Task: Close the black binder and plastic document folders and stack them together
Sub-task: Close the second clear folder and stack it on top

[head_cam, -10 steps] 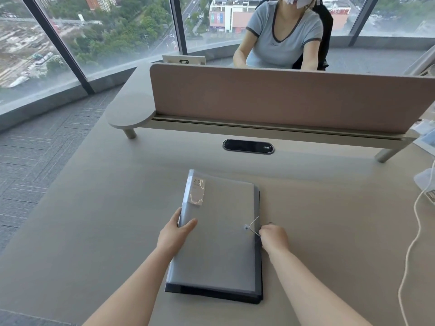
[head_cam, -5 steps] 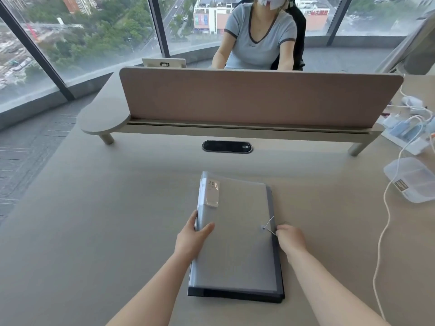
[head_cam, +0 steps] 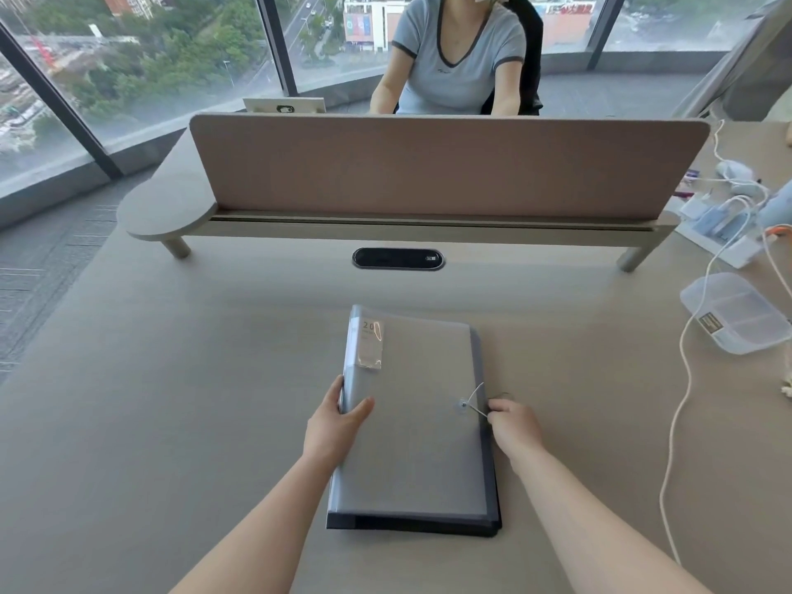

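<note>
At the lower centre of the frame, a translucent grey plastic folder lay closed and flat on top of the black binder, which was also closed; the binder's dark edge showed along the stack's right side and near end. Both rested on the beige table. A label reading "20" sat at the folder's far left corner.

The left hand gripped the folder's left edge, thumb on top of the cover and fingers curled beneath the edge. The right hand was closed, pinching the thin white string that ran from the round button fastener near the folder's right edge.

At the right of the frame a clear plastic box stood on the table, well apart from the stack, with a white cable trailing beside it. A pink desk divider crossed the upper centre, and a person in a grey shirt sat beyond it.
</note>
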